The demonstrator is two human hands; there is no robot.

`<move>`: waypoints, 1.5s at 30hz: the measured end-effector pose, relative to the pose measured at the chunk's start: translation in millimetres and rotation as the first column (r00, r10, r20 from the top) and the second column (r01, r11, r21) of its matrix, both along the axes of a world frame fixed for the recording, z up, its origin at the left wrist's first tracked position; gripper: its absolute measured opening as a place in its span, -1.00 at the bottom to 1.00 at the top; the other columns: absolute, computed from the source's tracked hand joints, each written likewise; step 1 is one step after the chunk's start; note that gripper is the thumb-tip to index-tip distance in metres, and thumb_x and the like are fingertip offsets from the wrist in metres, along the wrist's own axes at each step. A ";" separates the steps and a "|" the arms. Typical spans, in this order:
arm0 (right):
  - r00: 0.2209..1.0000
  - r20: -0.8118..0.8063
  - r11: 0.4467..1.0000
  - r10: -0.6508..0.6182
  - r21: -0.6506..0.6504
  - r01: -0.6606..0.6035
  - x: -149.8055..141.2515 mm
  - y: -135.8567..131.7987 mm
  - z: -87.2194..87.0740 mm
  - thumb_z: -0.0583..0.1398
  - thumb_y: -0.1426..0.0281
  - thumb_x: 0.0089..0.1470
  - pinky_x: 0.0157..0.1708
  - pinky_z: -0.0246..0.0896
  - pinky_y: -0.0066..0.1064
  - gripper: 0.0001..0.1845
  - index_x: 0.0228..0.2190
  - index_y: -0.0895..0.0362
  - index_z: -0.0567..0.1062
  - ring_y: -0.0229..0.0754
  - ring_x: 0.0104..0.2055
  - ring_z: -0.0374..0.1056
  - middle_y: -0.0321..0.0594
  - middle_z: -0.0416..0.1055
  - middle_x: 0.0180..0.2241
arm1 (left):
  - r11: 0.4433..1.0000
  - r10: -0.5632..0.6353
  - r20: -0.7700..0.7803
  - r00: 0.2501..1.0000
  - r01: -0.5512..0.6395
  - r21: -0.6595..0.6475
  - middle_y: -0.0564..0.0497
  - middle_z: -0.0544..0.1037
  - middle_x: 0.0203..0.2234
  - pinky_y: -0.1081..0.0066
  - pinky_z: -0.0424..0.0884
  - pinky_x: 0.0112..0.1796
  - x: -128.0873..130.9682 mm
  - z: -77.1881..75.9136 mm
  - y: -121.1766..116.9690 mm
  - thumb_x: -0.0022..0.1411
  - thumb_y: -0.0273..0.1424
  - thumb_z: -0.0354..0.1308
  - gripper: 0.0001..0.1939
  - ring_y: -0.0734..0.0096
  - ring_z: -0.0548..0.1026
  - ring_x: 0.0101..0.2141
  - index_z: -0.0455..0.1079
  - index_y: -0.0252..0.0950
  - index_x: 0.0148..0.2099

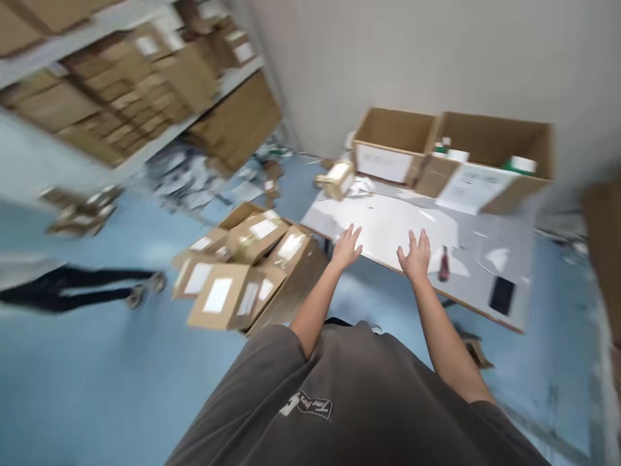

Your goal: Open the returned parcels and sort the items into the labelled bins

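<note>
My left hand [346,248] hangs at the front edge of the white table [388,223], fingers spread and nothing in them. To its right, my right hand [416,254] is also open and empty, over the same edge. Beside the right hand lies a red-and-black hand tool [444,264], too blurred to name exactly. A dark phone-like slab [502,295] with a pale cable rests near the table's right end. Toward the back stand two open cardboard boxes, the left one [383,163] and the right one [504,184], with white papers on their fronts.
A large carton [295,285] full of labelled boxes stands on the floor left of the table. A small taped box [338,180] sits at the table's back left corner. Shelves [184,126] with cartons line the left wall. Another person's legs [97,285] show at far left.
</note>
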State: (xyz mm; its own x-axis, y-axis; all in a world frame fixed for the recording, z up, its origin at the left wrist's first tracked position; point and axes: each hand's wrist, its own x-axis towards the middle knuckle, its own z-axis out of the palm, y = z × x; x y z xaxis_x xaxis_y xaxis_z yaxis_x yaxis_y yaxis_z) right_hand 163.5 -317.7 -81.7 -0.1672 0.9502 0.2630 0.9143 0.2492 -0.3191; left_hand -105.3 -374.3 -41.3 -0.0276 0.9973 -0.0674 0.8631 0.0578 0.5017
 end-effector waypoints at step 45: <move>0.678 0.016 0.656 0.735 -0.273 -0.704 -454.8 -150.6 61.5 0.15 -0.04 0.45 0.14 0.32 -0.17 -0.30 0.45 -0.04 0.36 0.11 0.15 0.32 0.03 0.35 0.09 | 0.526 0.837 -0.155 0.525 -0.850 -0.039 -0.31 0.26 0.37 -0.02 0.50 0.22 -340.0 98.6 -315.2 0.26 0.11 0.32 -0.04 -0.16 0.55 0.17 0.23 -0.20 0.54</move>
